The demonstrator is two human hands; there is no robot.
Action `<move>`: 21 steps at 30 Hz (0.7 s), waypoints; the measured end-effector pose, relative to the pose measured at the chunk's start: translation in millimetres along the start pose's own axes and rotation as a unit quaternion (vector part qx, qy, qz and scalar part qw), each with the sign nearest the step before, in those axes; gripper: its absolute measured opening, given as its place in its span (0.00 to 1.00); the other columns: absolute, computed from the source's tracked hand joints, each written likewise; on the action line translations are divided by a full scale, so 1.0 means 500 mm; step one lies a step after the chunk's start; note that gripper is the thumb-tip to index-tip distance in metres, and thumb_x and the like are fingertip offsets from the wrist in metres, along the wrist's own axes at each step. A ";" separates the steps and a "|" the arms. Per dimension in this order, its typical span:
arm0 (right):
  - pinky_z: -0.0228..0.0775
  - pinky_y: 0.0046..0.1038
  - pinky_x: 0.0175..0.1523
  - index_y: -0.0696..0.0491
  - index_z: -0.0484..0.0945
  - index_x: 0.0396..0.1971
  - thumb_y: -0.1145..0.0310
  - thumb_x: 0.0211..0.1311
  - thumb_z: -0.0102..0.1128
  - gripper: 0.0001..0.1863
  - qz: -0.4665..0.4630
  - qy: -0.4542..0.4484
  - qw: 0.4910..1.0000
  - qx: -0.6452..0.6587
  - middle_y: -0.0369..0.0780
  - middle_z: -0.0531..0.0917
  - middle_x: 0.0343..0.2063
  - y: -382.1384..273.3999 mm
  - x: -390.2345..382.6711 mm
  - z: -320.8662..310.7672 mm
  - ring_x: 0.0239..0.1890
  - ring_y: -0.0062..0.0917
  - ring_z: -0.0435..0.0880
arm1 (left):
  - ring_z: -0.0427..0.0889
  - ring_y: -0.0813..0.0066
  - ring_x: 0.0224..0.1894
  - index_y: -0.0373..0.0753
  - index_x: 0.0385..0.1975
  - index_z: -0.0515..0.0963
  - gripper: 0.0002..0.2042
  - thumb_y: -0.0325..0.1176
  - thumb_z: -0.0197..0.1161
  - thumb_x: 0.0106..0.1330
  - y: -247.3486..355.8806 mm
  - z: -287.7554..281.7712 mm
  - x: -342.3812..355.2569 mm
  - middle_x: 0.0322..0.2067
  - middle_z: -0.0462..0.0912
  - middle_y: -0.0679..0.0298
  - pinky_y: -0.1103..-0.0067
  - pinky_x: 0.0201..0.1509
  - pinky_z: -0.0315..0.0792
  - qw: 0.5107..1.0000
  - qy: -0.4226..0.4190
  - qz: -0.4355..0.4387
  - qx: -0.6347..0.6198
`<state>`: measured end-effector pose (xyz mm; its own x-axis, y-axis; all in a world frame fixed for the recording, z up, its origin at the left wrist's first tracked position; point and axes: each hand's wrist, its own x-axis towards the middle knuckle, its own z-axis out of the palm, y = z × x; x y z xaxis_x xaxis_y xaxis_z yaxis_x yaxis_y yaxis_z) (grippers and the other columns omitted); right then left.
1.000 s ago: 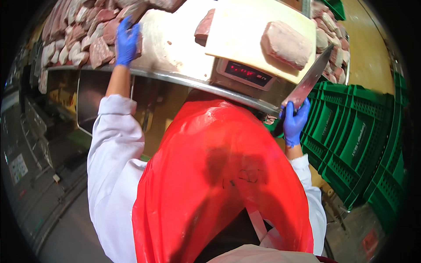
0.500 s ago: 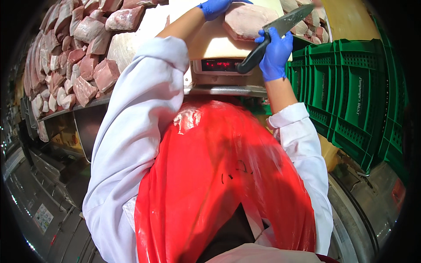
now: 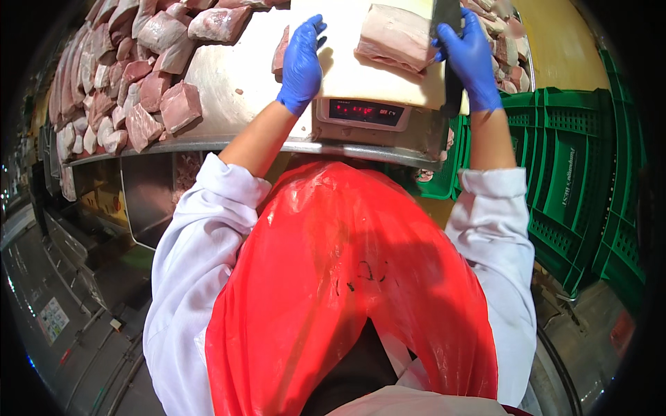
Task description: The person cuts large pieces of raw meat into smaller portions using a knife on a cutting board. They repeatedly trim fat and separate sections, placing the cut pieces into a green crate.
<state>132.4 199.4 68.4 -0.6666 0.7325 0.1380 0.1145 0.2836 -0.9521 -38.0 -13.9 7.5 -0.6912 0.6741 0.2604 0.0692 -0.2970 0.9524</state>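
Observation:
My right hand (image 3: 473, 61), in a blue glove, grips a knife (image 3: 453, 91) at the right side of a white cutting board (image 3: 343, 73). The dark handle points toward me and the wide blade points away. Just left of the blade lies a pale, blocky piece of pork (image 3: 397, 36), close to my right fingertips. My gloved left hand (image 3: 303, 66) is over the left part of the board, apart from the block, its fingers loosely bent with nothing visible in them. A small meat scrap (image 3: 279, 52) lies beside it, partly hidden.
Many cut meat pieces (image 3: 158, 90) cover the steel table (image 3: 232, 80) at the left. More meat (image 3: 510, 48) lies at the far right. A scale with a red display (image 3: 364, 112) sits before the board. Green crates (image 3: 555, 139) stand to the right.
My left hand has come back toward me, off the far side of the pork. The knife has turned from slanting across the block's near right corner to upright along its right side.

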 end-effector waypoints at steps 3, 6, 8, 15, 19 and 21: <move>0.75 0.44 0.30 0.53 0.61 0.68 0.72 0.62 0.48 0.31 -0.238 0.031 0.941 -0.237 0.54 0.82 0.25 -0.062 -0.054 0.078 0.24 0.46 0.83 | 0.71 0.62 0.62 0.37 0.67 0.66 0.27 0.51 0.40 0.79 -0.008 -0.032 0.036 0.61 0.73 0.55 0.67 0.63 0.69 0.997 0.051 -0.062 -0.016; 0.74 0.47 0.28 0.48 0.58 0.70 0.71 0.62 0.51 0.34 -0.110 -0.053 0.902 -0.414 0.52 0.81 0.20 -0.090 -0.067 0.120 0.19 0.46 0.81 | 0.70 0.63 0.62 0.40 0.68 0.63 0.29 0.54 0.43 0.77 0.018 -0.037 0.042 0.63 0.70 0.57 0.66 0.56 0.74 0.991 0.065 -0.106 -0.055; 0.76 0.41 0.26 0.49 0.61 0.68 0.74 0.63 0.52 0.32 -0.128 -0.079 0.879 -0.452 0.49 0.82 0.22 -0.065 -0.083 0.118 0.19 0.41 0.81 | 0.74 0.65 0.60 0.36 0.64 0.67 0.23 0.46 0.43 0.79 0.003 -0.049 0.057 0.61 0.73 0.57 0.69 0.60 0.71 0.993 0.076 -0.049 -0.079; 0.76 0.44 0.30 0.36 0.46 0.76 0.74 0.60 0.52 0.44 -0.058 -0.226 0.821 -0.520 0.49 0.82 0.27 -0.060 -0.247 -0.010 0.23 0.46 0.82 | 0.79 0.70 0.51 0.34 0.54 0.73 0.18 0.41 0.46 0.79 -0.017 -0.057 0.045 0.48 0.79 0.57 0.73 0.54 0.74 0.993 0.111 0.029 -0.006; 0.75 0.45 0.30 0.36 0.48 0.76 0.76 0.57 0.55 0.46 -0.020 -0.269 0.777 -0.569 0.48 0.81 0.23 -0.076 -0.323 -0.093 0.23 0.46 0.82 | 0.80 0.78 0.41 0.33 0.49 0.75 0.11 0.32 0.58 0.73 -0.010 -0.030 0.054 0.38 0.81 0.62 0.81 0.47 0.74 0.991 0.126 0.031 0.017; 0.74 0.44 0.30 0.37 0.50 0.75 0.76 0.57 0.56 0.46 -0.033 -0.253 0.826 -0.503 0.50 0.81 0.24 -0.075 -0.344 -0.142 0.23 0.46 0.81 | 0.78 0.80 0.38 0.33 0.49 0.75 0.12 0.31 0.62 0.71 -0.003 0.002 0.051 0.36 0.81 0.64 0.83 0.44 0.74 0.993 0.094 0.026 0.069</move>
<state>295.0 106.6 99.7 -0.8894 0.4144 -0.1928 0.4494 0.8699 -0.2032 -55.3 4.4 12.8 -0.8053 0.5187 0.2873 0.1964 -0.2238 0.9546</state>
